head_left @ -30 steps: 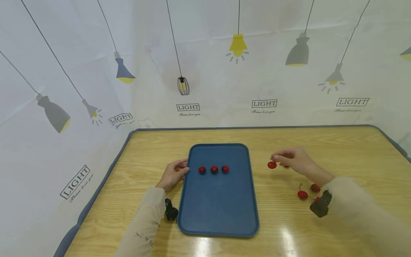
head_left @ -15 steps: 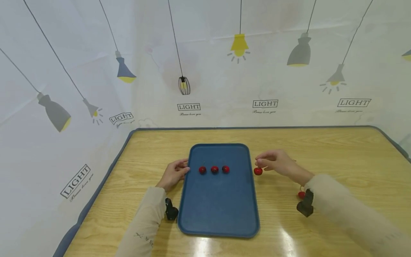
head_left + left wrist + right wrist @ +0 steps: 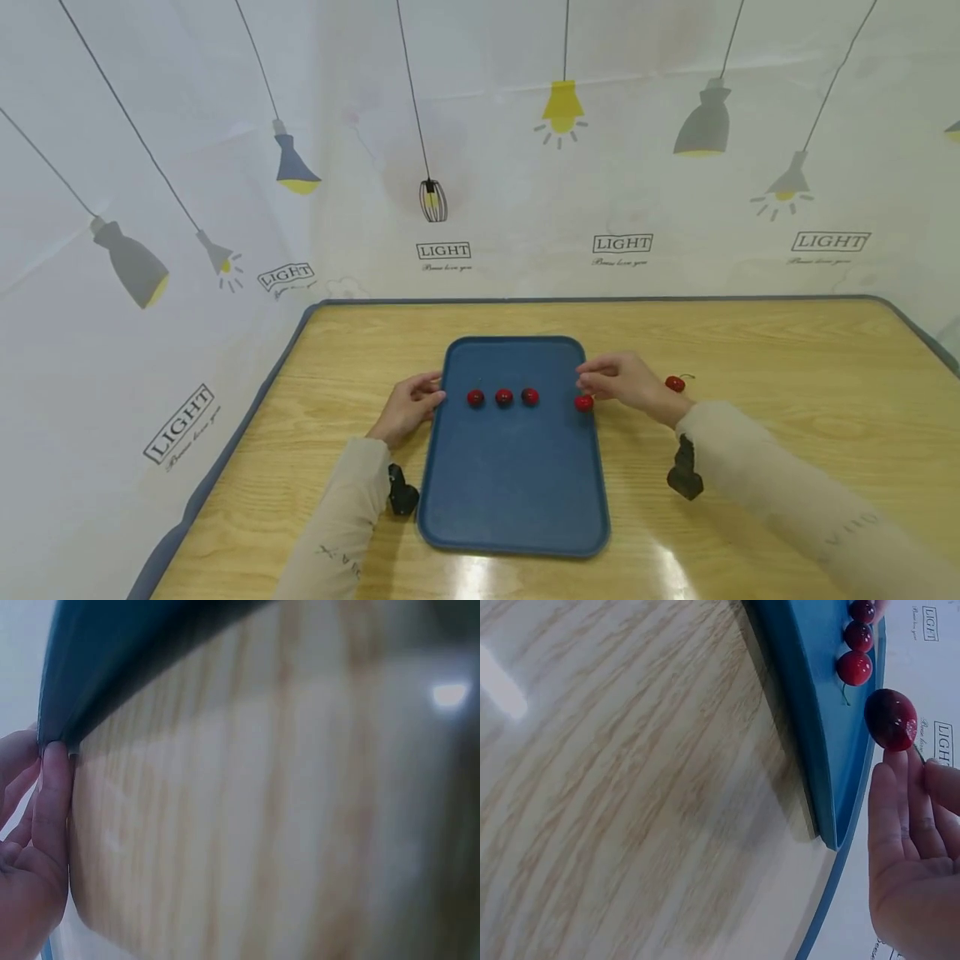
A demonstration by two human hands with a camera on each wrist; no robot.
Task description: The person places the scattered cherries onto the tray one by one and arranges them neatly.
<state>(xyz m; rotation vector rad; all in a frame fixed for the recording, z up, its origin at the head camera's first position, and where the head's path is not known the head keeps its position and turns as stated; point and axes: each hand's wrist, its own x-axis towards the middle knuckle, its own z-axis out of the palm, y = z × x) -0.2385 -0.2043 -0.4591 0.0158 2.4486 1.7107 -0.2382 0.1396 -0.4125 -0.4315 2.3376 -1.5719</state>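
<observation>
My right hand (image 3: 626, 385) pinches a red cherry (image 3: 583, 403) by its stem, thumb against fingers. That cherry hangs over the right rim of a blue rectangular tray (image 3: 517, 483). In the right wrist view the held cherry (image 3: 891, 720) is large and dark red, just beyond the fingertips. Three cherries (image 3: 504, 397) stand in a row across the upper part of the tray, and the right wrist view catches them too. At the tray's left edge, my left hand (image 3: 408, 408) holds the rim between thumb and fingers; the left wrist view has this hand (image 3: 41, 825) at the tray's edge.
On the wooden table (image 3: 787, 358), another cherry (image 3: 675, 383) with a stem lies right of the right wrist. Both wrists carry small black cameras. A pale wall covering (image 3: 510, 167) printed with lamps rises behind the table.
My right hand has carried the pinched cherry leftward from over the table to the tray's right rim. The left hand stays at the tray's edge, and the three cherries keep their places.
</observation>
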